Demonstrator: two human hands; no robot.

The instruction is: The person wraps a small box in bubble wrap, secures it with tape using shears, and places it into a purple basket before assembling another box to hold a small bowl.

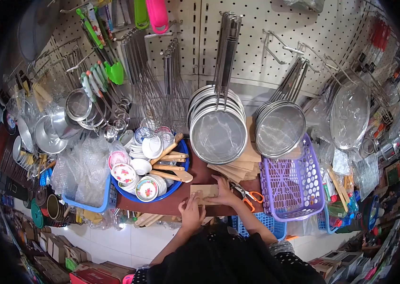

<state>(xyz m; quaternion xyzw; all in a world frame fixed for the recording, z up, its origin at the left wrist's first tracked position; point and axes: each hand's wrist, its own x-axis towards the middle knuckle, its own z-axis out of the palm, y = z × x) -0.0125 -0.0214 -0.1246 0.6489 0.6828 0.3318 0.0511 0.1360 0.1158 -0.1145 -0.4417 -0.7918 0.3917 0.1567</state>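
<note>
A small piece of brown cardboard lies between my two hands at the front edge of the reddish-brown shelf. My left hand has its fingers bent against the lower left part of the piece. From the right, my right hand holds the piece's right side, thumb and fingers around it. Orange-handled scissors lie just right of my right hand. Behind the hands is a loose stack of brown cardboard sheets.
On the left, a blue basin holds small bowls and wooden utensils, beside a blue basket of plastic wrap. A purple basket stands right. Round strainers, whisks and more strainers hang from the pegboard.
</note>
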